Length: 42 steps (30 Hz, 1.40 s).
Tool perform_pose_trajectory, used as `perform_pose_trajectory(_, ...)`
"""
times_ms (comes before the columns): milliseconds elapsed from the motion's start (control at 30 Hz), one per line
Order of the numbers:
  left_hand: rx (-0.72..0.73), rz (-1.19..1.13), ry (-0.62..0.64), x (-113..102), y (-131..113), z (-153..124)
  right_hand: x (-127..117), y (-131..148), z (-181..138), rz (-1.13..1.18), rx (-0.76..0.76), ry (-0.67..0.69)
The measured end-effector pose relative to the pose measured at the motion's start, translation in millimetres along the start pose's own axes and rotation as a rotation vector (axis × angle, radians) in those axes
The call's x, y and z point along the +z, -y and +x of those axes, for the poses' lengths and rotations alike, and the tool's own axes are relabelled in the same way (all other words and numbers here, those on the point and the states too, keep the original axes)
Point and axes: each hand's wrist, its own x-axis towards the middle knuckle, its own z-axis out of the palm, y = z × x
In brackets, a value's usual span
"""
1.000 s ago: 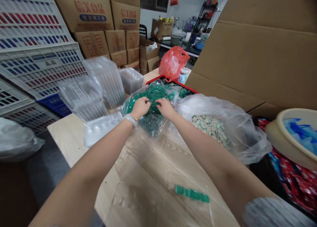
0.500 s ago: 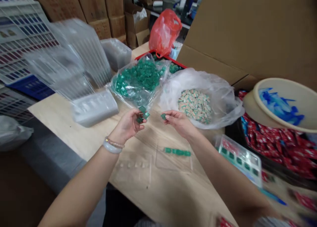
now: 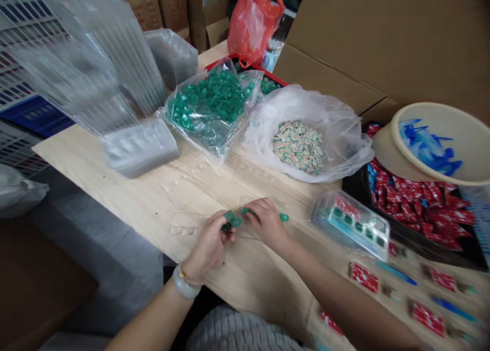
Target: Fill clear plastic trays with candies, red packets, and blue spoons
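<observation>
My left hand is closed around a few small, shiny green squares, which stick out past the fingertips. Just to its right, my right hand bends low over the table, fingers together at a green square. Whether the fingers grip that square or only touch it is hard to see. Another green square shows beyond the right knuckles; the row between is covered by the hand. A faint clear plastic tray lies left of the left hand.
Ahead stand a clear bag of green squares and a white bag of small striped pieces. Clear trays are stacked left. At right are a filled clear case, a cream basin, red packets and a cardboard flap.
Both hands have come down and nearer my body. The right hand has brought its green square from the air to the row on the table. The view has tilted downward.
</observation>
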Motion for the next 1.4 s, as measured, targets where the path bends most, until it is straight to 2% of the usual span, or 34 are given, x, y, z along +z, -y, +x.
perform_pose_trajectory(133,0.033,-0.019,0.018,-5,-2,1,2,-5,-6,0.014,-0.005,-0.016)
perform_pose_trajectory(367,0.066,0.017,0.027,-8,-3,4,1,-12,-18,0.036,-0.048,-0.153)
perform_pose_trajectory(500,0.080,0.053,0.035,-4,-2,6,1,-13,-14,-0.041,-0.125,-0.110)
perform_pose_trajectory(633,0.081,0.151,0.035,2,-2,4,1,-16,-14,-0.027,-0.187,-0.119)
perform_pose_trajectory(733,0.051,0.258,0.103,7,7,1,0,-18,-17,-0.016,-0.228,-0.130)
perform_pose_trajectory(800,0.022,0.362,0.134,10,16,0,0,-20,-18,-0.028,-0.224,-0.121)
perform_pose_trajectory(900,0.020,0.507,0.107,12,30,3,0,-20,-18,-0.069,-0.160,-0.108)
perform_pose_trajectory(1000,0.047,0.552,0.087,11,37,8,-2,-16,-14,-0.124,-0.125,-0.051)
perform_pose_trajectory(1233,0.011,0.418,0.092,7,35,8,-10,-5,4,-0.311,-0.076,0.260)
perform_pose_trajectory(1400,-0.006,0.230,0.071,10,30,-3,-12,-6,5,-0.273,0.023,0.268)
